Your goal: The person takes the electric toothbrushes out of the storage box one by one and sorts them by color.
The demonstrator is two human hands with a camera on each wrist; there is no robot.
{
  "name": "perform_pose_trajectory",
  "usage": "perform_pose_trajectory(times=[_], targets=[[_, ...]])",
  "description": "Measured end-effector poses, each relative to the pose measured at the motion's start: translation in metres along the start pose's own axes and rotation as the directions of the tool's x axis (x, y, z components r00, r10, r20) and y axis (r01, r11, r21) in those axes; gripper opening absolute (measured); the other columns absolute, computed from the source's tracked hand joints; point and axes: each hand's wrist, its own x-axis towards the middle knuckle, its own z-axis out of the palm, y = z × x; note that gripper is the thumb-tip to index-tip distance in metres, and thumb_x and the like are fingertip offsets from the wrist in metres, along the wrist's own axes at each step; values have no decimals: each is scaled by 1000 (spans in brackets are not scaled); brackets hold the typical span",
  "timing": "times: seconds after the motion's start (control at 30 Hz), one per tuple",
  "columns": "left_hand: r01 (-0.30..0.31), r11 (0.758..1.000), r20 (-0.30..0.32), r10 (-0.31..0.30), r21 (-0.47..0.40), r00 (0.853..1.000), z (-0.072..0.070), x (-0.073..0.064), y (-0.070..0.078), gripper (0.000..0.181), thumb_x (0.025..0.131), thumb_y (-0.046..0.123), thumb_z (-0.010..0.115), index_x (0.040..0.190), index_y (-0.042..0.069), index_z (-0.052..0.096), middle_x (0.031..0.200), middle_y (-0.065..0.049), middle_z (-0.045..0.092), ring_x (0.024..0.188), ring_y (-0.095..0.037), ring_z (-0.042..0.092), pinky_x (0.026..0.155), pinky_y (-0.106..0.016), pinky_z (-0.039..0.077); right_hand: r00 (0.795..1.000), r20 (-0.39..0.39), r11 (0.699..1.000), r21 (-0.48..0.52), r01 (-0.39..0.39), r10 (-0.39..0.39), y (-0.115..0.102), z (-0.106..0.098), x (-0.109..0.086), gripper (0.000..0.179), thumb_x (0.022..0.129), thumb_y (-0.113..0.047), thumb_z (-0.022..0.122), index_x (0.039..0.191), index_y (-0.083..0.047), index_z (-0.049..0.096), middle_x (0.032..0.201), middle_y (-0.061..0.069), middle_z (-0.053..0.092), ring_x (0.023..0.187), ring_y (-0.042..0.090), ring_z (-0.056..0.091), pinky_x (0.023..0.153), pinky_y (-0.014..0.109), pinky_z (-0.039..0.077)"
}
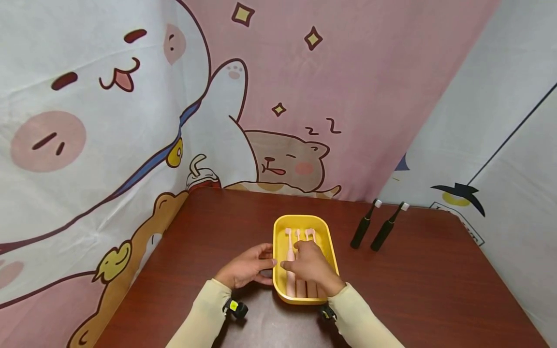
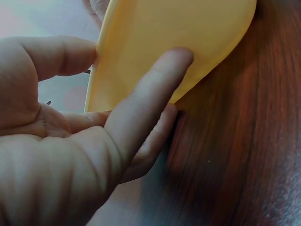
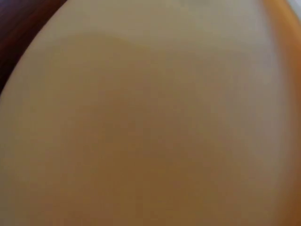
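A yellow tray (image 1: 303, 300) holds several pink toothbrushes (image 1: 290, 278) side by side, heads at the far end. At the tray's left side, my left hand (image 1: 248, 266) has its thumb on the rim and its fingers against the outer wall. The left wrist view shows that hand (image 2: 94, 127) close up beside the yellow wall (image 2: 207, 28). My right hand (image 1: 311, 263) reaches in over the toothbrushes, thumb and index finger spread about the leftmost handle; whether they touch it is unclear. A blurred pale surface fills the right wrist view, and that hand is not visible there.
Two black toothbrushes (image 1: 361, 231) with white heads lie to the right of the tray on the dark red-brown table (image 1: 413, 290). A cartoon-printed cloth (image 1: 348, 72) hangs behind the table and along its left side.
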Motion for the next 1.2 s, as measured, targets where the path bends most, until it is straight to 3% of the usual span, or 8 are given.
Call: perform_pose_trajectory(times=[0.23, 0.37, 0.47, 0.7, 0.83, 1.07, 1.2], targets=[[4, 1000, -8, -4, 2, 1000, 0, 0, -2, 60, 109, 8, 55, 160, -5, 28, 147, -30, 47, 120, -39, 67, 84, -48, 66, 1000, 14, 1000, 0, 23, -23, -2, 3, 0, 68, 76, -30, 90, 124, 12, 68, 115, 23, 75, 108, 35, 70, 99, 52, 58], [-2, 1000, -8, 2, 2, 1000, -1, 0, -2, 60, 108, 7, 55, 160, -5, 28, 147, -30, 48, 118, -36, 68, 85, -49, 66, 999, 29, 999, 15, 30, -30, -3, 2, 0, 58, 77, -29, 90, 115, 9, 70, 92, 11, 72, 86, 26, 66, 78, 41, 58], [-4, 1000, -2, 4, 5, 1000, -1, 2, -2, 60, 108, 8, 55, 160, -6, 28, 149, -31, 46, 118, -34, 68, 86, -50, 66, 998, 52, 999, 32, 25, -27, -4, 2, 1, 46, 78, -28, 89, 104, 5, 70, 75, 3, 58, 70, 21, 55, 62, 33, 46], [2, 1000, -6, -2, 9, 1000, 0, 0, -1, 61, 108, 7, 56, 160, -6, 28, 149, -31, 46, 115, -32, 68, 84, -47, 67, 997, 73, 999, 22, 32, -34, -7, 4, 2, 36, 78, -28, 87, 90, -2, 66, 70, 0, 52, 65, 19, 50, 55, 30, 40], [3, 1000, -2, -3, 5, 1000, 0, 0, -2, 61, 107, 7, 56, 160, -6, 28, 148, -31, 45, 113, -30, 68, 84, -46, 67, 996, 77, 999, 28, 36, -38, -8, 5, 2, 34, 78, -25, 87, 89, 0, 66, 70, 1, 53, 64, 19, 51, 55, 30, 41], [-1, 1000, 6, 1, 3, 1000, 2, -1, 1, 61, 107, 7, 57, 159, -7, 28, 149, -31, 44, 110, -25, 68, 85, -46, 66, 996, 69, 999, -9, 50, -49, -9, 7, 1, 57, 79, -23, 86, 122, 9, 68, 100, 14, 73, 90, 24, 64, 83, 44, 58], [-1, 1000, 7, 1, 2, 1000, 2, -1, 1, 60, 107, 6, 56, 159, -7, 28, 150, -32, 44, 110, -24, 68, 85, -46, 66, 996, 74, 998, -29, 59, -57, -10, 8, 0, 57, 80, -23, 86, 122, 9, 67, 98, 14, 73, 89, 25, 65, 84, 46, 59]])
